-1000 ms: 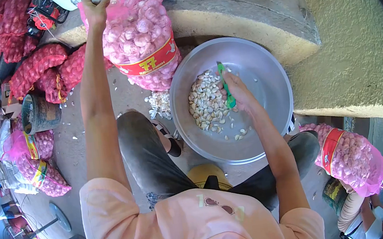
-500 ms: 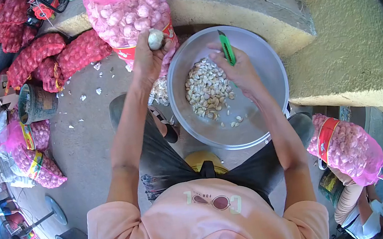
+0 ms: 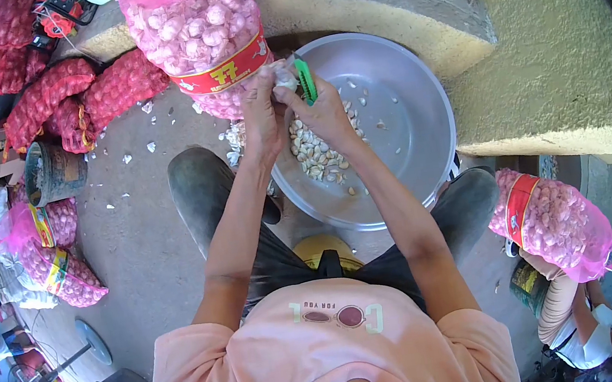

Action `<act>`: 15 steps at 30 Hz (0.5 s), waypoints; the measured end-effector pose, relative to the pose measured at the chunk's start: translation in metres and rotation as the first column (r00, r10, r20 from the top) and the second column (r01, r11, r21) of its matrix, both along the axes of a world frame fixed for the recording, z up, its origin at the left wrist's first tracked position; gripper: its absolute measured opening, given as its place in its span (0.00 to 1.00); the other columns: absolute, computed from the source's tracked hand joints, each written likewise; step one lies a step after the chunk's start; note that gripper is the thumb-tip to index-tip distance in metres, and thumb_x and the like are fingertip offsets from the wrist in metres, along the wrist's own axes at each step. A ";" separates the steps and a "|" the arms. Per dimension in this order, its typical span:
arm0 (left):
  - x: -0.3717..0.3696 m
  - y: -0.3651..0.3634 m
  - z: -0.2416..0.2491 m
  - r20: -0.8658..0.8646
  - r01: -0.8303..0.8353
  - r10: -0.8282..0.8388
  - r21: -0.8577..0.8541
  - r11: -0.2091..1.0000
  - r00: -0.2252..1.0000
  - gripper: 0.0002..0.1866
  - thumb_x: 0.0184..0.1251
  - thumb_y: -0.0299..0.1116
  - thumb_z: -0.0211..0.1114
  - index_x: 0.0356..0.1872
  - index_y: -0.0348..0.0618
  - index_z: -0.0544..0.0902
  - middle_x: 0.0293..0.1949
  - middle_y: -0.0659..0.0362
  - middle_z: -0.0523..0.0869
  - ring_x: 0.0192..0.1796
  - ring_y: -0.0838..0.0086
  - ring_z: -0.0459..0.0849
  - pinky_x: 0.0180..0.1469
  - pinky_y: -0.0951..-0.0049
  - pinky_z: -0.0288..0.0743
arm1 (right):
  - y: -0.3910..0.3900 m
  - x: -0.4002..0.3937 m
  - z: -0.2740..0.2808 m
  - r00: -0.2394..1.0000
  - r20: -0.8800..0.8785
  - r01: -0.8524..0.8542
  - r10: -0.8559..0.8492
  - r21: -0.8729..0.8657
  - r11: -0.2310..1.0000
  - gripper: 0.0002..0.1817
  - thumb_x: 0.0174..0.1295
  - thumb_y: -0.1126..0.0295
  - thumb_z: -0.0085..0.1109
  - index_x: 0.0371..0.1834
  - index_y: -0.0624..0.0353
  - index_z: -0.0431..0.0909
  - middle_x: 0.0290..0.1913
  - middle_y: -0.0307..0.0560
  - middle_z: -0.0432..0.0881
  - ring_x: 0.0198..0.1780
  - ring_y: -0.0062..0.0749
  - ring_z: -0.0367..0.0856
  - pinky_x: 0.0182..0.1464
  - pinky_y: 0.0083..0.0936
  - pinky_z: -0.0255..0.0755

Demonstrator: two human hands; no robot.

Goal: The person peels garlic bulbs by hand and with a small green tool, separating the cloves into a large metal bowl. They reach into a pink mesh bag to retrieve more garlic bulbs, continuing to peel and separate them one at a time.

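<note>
My left hand (image 3: 263, 115) is closed around a garlic bulb (image 3: 285, 78), held over the left rim of a wide metal basin (image 3: 410, 131). In my right hand (image 3: 325, 115) is a green utility knife (image 3: 306, 83), its blade end pointing up and away from me. The fingers of both hands meet at the bulb, and the exact contact of the blade with it cannot be made out. Loose garlic cloves (image 3: 319, 152) lie in the basin's left part, with a few scattered farther across. Just beyond my left hand stands a pink mesh sack of garlic (image 3: 192, 32).
Garlic skins (image 3: 235, 140) lie on the floor by the basin. Red mesh sacks (image 3: 127, 91) and a dark bucket (image 3: 56, 173) are to the left. A low concrete ledge (image 3: 374, 4) curves behind. At right, a person (image 3: 580, 333) sits near another garlic sack (image 3: 550, 224).
Both hands have come together: the left moved right with the bulb, the right moved left with the knife. The view has shifted slightly, and my left knee has swung outward.
</note>
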State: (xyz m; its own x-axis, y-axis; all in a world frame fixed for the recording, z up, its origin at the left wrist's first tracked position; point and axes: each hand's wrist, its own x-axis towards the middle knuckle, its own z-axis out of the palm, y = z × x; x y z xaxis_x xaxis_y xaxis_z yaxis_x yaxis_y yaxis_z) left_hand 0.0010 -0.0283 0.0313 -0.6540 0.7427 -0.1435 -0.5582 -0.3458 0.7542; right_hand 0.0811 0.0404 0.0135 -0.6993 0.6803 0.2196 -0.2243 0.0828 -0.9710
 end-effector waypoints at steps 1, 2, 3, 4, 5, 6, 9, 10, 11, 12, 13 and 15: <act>0.002 0.000 0.002 0.030 0.012 -0.012 0.010 1.000 0.999 0.20 0.73 0.44 0.55 0.54 0.39 0.76 0.46 0.57 0.82 0.48 0.74 0.81 0.53 0.71 0.76 | -0.001 -0.001 -0.006 0.999 0.003 0.054 -0.054 -0.054 0.997 0.21 0.61 0.61 0.64 0.52 0.63 0.75 0.42 0.46 0.82 0.44 0.26 0.79 0.49 0.25 0.73; 0.005 0.000 0.005 0.029 0.010 -0.010 0.009 1.000 1.000 0.20 0.73 0.44 0.55 0.54 0.39 0.76 0.46 0.57 0.82 0.48 0.74 0.81 0.53 0.71 0.76 | -0.001 -0.003 -0.012 0.994 0.008 0.109 -0.109 -0.110 0.988 0.21 0.63 0.59 0.63 0.52 0.63 0.76 0.43 0.47 0.82 0.45 0.27 0.79 0.49 0.25 0.73; 0.009 -0.001 0.007 -0.003 -0.025 0.025 0.001 1.000 1.000 0.23 0.73 0.47 0.53 0.58 0.40 0.72 0.50 0.58 0.80 0.54 0.73 0.78 0.59 0.68 0.71 | 0.000 -0.002 -0.008 0.994 0.009 0.107 -0.107 -0.112 0.988 0.21 0.63 0.59 0.63 0.52 0.63 0.76 0.43 0.47 0.82 0.45 0.27 0.79 0.49 0.25 0.73; 0.011 -0.001 0.008 -0.036 -0.060 0.060 -0.005 0.998 0.998 0.26 0.73 0.49 0.52 0.62 0.40 0.69 0.55 0.58 0.78 0.59 0.71 0.76 0.65 0.66 0.66 | 0.003 0.001 -0.004 0.999 0.032 0.022 -0.012 -0.349 0.937 0.21 0.64 0.58 0.61 0.53 0.62 0.75 0.41 0.45 0.82 0.42 0.25 0.79 0.46 0.24 0.73; 0.013 0.000 0.006 -0.035 -0.062 0.062 -0.008 0.998 0.997 0.26 0.73 0.49 0.52 0.62 0.40 0.69 0.55 0.58 0.78 0.59 0.71 0.76 0.65 0.66 0.66 | 0.005 0.002 0.001 0.996 0.031 -0.053 0.085 -0.567 0.822 0.22 0.65 0.56 0.60 0.54 0.61 0.74 0.40 0.43 0.81 0.40 0.24 0.79 0.43 0.22 0.73; 0.014 0.000 0.003 -0.100 -0.021 0.023 0.016 1.000 0.995 0.27 0.73 0.50 0.51 0.62 0.40 0.69 0.57 0.57 0.76 0.61 0.71 0.74 0.66 0.66 0.64 | 0.003 0.000 0.005 0.996 0.031 -0.055 0.088 -0.568 0.821 0.22 0.65 0.56 0.60 0.54 0.61 0.74 0.40 0.43 0.81 0.40 0.24 0.79 0.43 0.22 0.73; 0.007 -0.001 -0.003 -0.138 -0.007 0.022 0.106 0.994 0.990 0.28 0.73 0.52 0.50 0.63 0.41 0.68 0.60 0.57 0.75 0.63 0.71 0.72 0.67 0.67 0.62 | -0.005 -0.017 0.010 0.991 0.011 -0.112 0.133 -0.475 0.873 0.25 0.67 0.52 0.55 0.57 0.62 0.72 0.33 0.38 0.78 0.33 0.21 0.75 0.35 0.19 0.70; 0.004 -0.002 -0.004 -0.107 -0.033 0.052 0.174 0.984 0.993 0.29 0.73 0.53 0.50 0.64 0.42 0.67 0.60 0.58 0.75 0.63 0.71 0.72 0.67 0.67 0.63 | -0.007 -0.026 0.009 0.996 -0.042 -0.083 0.075 -0.249 0.965 0.25 0.69 0.51 0.52 0.59 0.60 0.71 0.29 0.33 0.72 0.30 0.15 0.69 0.31 0.15 0.62; 0.002 -0.002 -0.005 -0.108 -0.066 0.086 0.174 0.983 0.990 0.28 0.73 0.53 0.50 0.62 0.42 0.69 0.57 0.59 0.77 0.61 0.72 0.74 0.65 0.69 0.65 | -0.009 -0.031 0.008 0.994 -0.106 -0.032 0.031 -0.012 0.999 0.25 0.71 0.51 0.49 0.61 0.59 0.70 0.24 0.29 0.67 0.26 0.10 0.62 0.26 0.11 0.55; -0.003 -0.003 -0.008 -0.107 -0.067 0.087 0.173 0.983 0.990 0.28 0.73 0.53 0.50 0.62 0.42 0.69 0.57 0.59 0.77 0.61 0.72 0.74 0.65 0.69 0.65 | -0.008 -0.027 0.015 0.994 -0.106 -0.033 0.031 -0.013 0.999 0.25 0.71 0.51 0.49 0.61 0.59 0.70 0.24 0.29 0.67 0.26 0.10 0.62 0.26 0.11 0.55; -0.010 -0.005 -0.011 -0.118 -0.057 0.078 0.173 0.983 0.990 0.28 0.73 0.54 0.50 0.62 0.43 0.69 0.56 0.59 0.77 0.59 0.73 0.75 0.63 0.69 0.67 | -0.007 -0.021 0.028 0.995 -0.056 -0.086 0.081 -0.110 0.990 0.26 0.71 0.51 0.48 0.63 0.59 0.69 0.27 0.30 0.69 0.28 0.11 0.64 0.29 0.12 0.58; -0.018 -0.009 -0.007 -0.131 -0.051 0.078 0.195 0.979 0.988 0.26 0.74 0.54 0.47 0.60 0.44 0.70 0.53 0.59 0.79 0.54 0.74 0.77 0.58 0.68 0.72 | -0.002 -0.016 0.035 0.991 -0.012 -0.136 0.136 -0.207 0.969 0.28 0.71 0.51 0.47 0.65 0.60 0.68 0.29 0.31 0.71 0.30 0.13 0.66 0.32 0.13 0.62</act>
